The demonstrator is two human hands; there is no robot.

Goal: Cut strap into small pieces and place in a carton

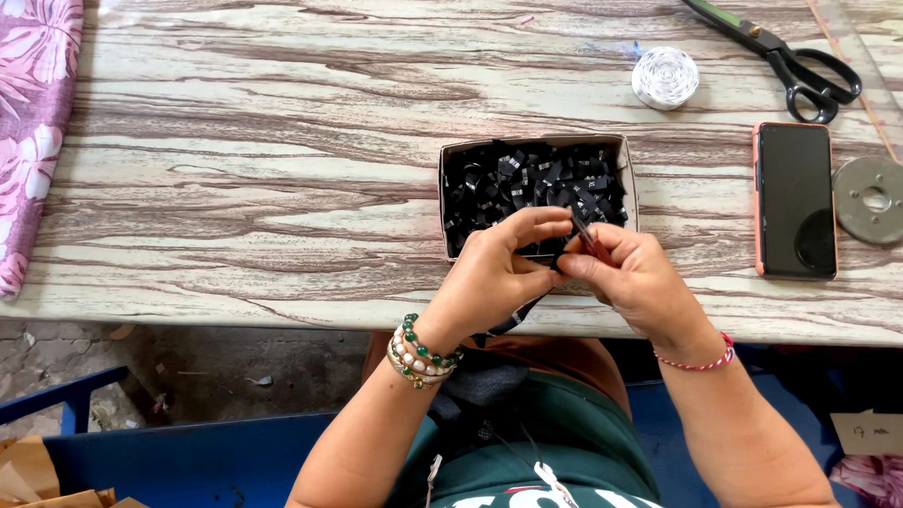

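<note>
A small cardboard box (533, 142) full of several black folded labels (534, 181) sits on the streaked table (268, 170) in front of me. My left hand (497, 272) and my right hand (627, 278) meet just at the box's near edge. Both pinch a small black piece (560, 262) between their fingertips. In my right hand a thin reddish tool (585, 234) also sticks up between thumb and forefinger. A dark strip of cloth (509, 320) hangs down under my left hand over the table edge.
A phone (795, 200) with an orange case lies to the right of the box, a grey metal disc (877, 200) beside it. Black scissors (775, 47) and a white tape roll (664, 77) lie farther back. Pink leaf-print fabric (17, 129) covers the left end.
</note>
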